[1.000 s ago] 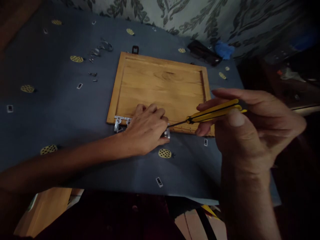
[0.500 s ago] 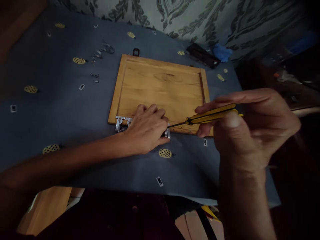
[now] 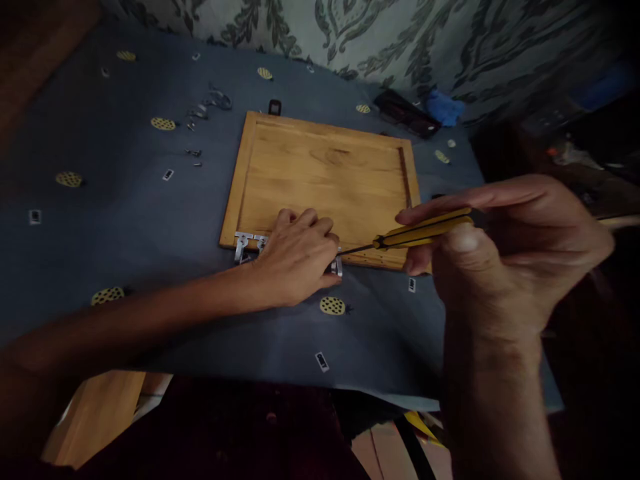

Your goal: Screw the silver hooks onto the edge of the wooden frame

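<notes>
My left hand (image 3: 300, 260) lies over the near edge of a framed wooden panel (image 3: 325, 173), its fingers curled round a silvery metal fitting (image 3: 243, 243). Parts of that fitting show on both sides of the hand; its middle is covered. My right hand (image 3: 500, 253) grips a screwdriver (image 3: 425, 230) with a yellow and black handle, held between thumb and fingers. The shaft slants down to the left, and its tip goes out of sight beside my left fingers, at the fitting's right end.
Small screws (image 3: 194, 153) and grey metal pieces (image 3: 217, 98) lie left of the panel on the blue patterned cloth (image 3: 125, 227). A small black object (image 3: 275, 107) sits behind it. Dark glasses (image 3: 407, 113) and a blue cloth (image 3: 444, 108) are at the back right.
The screwdriver handle has turned slightly in my right hand, and its fingers have shifted a little to the right. My left hand keeps its place on the fitting. The whole view has shifted slightly.
</notes>
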Demonstrator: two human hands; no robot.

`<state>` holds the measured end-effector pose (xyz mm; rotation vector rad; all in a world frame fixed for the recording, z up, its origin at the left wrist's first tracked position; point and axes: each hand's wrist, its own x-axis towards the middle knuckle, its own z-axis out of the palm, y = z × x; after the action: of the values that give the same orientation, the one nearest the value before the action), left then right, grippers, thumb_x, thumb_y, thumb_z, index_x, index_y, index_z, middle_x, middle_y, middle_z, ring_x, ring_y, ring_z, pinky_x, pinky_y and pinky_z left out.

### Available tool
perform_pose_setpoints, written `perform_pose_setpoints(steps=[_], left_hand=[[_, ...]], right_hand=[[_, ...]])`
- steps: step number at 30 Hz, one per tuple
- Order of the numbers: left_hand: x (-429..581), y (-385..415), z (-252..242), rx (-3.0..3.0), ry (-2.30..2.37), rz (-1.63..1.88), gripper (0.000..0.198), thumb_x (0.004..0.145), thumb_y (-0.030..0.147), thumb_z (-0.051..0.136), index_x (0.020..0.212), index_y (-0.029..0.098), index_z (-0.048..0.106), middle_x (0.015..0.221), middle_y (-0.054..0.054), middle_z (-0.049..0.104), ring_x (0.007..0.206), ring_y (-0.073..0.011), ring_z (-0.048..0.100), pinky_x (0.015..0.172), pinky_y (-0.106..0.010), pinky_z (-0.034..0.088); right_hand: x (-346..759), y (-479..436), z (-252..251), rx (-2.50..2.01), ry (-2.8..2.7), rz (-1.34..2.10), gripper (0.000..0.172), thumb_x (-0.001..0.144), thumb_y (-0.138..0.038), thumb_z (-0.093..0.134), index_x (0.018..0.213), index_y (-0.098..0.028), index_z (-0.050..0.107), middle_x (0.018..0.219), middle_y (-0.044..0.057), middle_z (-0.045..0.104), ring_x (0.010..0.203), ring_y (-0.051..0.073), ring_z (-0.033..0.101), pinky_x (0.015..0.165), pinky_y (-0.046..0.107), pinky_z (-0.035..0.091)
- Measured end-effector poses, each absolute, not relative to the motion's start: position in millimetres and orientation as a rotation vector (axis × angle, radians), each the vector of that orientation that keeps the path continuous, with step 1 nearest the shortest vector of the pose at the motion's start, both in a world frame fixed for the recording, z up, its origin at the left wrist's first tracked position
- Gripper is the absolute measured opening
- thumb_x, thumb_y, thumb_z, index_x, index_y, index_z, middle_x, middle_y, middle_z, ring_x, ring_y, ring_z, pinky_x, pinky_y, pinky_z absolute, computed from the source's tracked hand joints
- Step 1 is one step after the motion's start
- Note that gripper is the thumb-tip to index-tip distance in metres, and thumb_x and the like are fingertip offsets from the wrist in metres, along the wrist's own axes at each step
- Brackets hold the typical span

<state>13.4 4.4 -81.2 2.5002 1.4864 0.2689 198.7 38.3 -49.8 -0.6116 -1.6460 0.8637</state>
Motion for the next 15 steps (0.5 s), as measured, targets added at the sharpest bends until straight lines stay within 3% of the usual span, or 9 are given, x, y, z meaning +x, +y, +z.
perform_pose_setpoints(steps=[3,6,11,15], left_hand=[[13.0,5.1,-80.3,2.494,1.473,0.263,0.036,0.091,0.049,0.070,0.101,0.015,0.072,0.108,-0.012,0.068,0.111,-0.0311,0.055,0.090,-0.044,0.037],[13.3,5.4,-80.6,2.488,1.465,0.256,0.037,0.091,0.049,0.070,0.103,0.014,0.073,0.108,-0.012,0.068,0.112,-0.0321,0.055,0.090,-0.046,0.037],[13.9,5.3,-82.6,2.492,1.472,0.280,0.037,0.091,0.049,0.070,0.102,0.014,0.073,0.108,-0.012,0.068,0.112,-0.0323,0.055,0.091,-0.046,0.038],[13.1,5.3,-82.1,2.494,1.465,0.270,0.037,0.091,0.049,0.071,0.103,0.014,0.072,0.109,-0.012,0.067,0.113,-0.0326,0.055,0.091,-0.047,0.038]], right_hand=[[202.1,33.8,-45.3,-0.725,-1.698,0.850,0.024,0.082,-0.036,0.083,0.105,-0.030,0.081,0.089,0.002,0.080,0.052,0.016,0.068,0.034,0.031,0.054],[201.9,33.4,-44.6,-0.741,-1.739,0.823,0.021,0.083,-0.035,0.082,0.103,-0.028,0.081,0.088,0.000,0.080,0.046,0.011,0.063,0.036,0.028,0.054],[192.1,37.3,-53.9,-0.690,-1.598,0.803,0.017,0.075,-0.030,0.089,0.088,-0.025,0.078,0.080,-0.005,0.078,0.043,0.007,0.061,0.031,0.020,0.045],[185.8,33.5,-56.8,-0.684,-1.523,0.754,0.018,0.076,-0.031,0.088,0.089,-0.027,0.076,0.080,-0.006,0.076,0.042,0.008,0.059,0.027,0.024,0.040]])
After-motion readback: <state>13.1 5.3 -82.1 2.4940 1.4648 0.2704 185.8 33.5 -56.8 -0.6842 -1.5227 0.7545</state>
